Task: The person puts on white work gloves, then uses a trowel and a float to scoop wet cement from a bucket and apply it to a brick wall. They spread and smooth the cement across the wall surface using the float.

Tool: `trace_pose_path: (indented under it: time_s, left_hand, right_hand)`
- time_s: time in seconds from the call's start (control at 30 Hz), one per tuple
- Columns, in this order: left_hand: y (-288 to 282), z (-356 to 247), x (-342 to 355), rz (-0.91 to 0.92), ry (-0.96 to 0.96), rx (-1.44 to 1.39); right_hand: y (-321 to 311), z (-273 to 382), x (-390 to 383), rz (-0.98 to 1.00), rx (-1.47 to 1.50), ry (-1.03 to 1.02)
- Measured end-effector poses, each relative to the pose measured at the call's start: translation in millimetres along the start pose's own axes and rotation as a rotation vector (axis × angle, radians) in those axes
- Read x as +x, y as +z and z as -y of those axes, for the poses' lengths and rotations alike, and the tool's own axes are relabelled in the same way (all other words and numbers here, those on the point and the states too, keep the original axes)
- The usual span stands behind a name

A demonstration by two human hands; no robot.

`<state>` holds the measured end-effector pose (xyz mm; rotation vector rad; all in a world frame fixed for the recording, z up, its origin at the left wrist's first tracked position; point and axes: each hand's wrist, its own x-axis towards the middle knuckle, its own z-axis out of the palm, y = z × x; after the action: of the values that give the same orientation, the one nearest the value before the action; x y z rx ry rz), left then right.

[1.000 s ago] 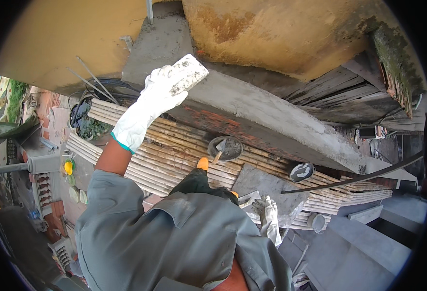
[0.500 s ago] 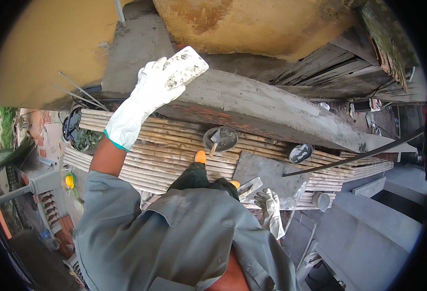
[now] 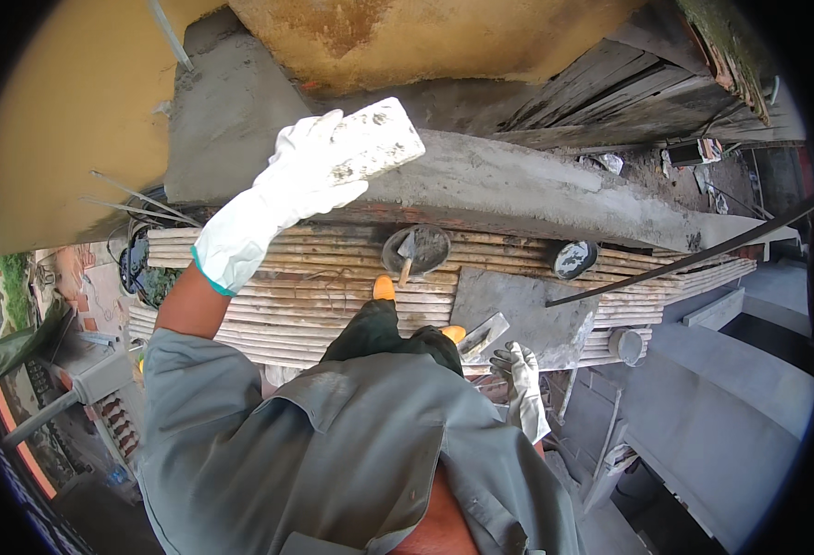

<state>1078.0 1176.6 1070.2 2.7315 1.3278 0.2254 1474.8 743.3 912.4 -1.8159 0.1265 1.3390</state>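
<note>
My left hand (image 3: 300, 176), in a white glove with a green cuff, is closed round a white rectangular block (image 3: 379, 141) spotted with grey mortar. I hold the block over the cement-coated ledge (image 3: 518, 180), and whether it touches the surface I cannot tell. Lower down, on the right, my gloved right hand (image 3: 521, 388) hangs with its fingers loosely apart and nothing visible in them. Next to its fingertips a flat, pale plastering float (image 3: 485, 337) lies at the edge of a grey mortar-smeared board (image 3: 518, 301).
A pole platform (image 3: 305, 319) carries my orange boots (image 3: 384, 288). Upon it stand a mortar pan (image 3: 433, 248) with a trowel (image 3: 407, 256) inside, a dark bucket (image 3: 575, 260) and a grey pail (image 3: 626, 346). One dark bar (image 3: 703, 257) slants across the right. Ground shows far below.
My left hand and the block have shifted slightly right and down in the picture. My right hand appears a little higher. The whole view has tilted somewhat.
</note>
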Motion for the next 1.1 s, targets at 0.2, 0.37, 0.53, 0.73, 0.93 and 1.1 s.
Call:
trace_pose_path:
  time_s: [0.2, 0.37, 0.53, 0.73, 0.93, 1.1]
  left_hand:
    - [-19.3, 48.0, -23.8, -0.03, 0.049, 0.045]
    - [24.8, -64.5, 55.3, 0.038, 0.048, -0.198]
    - [15.6, -32.4, 45.1, -0.002, 0.172, -0.131]
    - [-28.1, 27.8, -13.9, -0.009, 0.142, 0.0]
    - [43.8, -110.0, 53.4, 0.035, 0.2, -0.368]
    - [33.7, -85.0, 40.6, 0.011, 0.037, -0.27]
  right_hand:
    - [-12.6, -28.6, -9.5, -0.055, 0.062, 0.072]
    - [-16.1, -48.3, -13.6, -0.072, 0.092, 0.074]
    - [-12.3, -43.7, -12.0, -0.074, 0.095, 0.032]
    - [-16.1, -59.5, -16.0, -0.101, 0.106, 0.053]
    - [-14.5, -70.4, -17.7, -0.103, 0.179, 0.085]
    - [-8.7, -59.5, -10.6, -0.045, 0.074, 0.056]
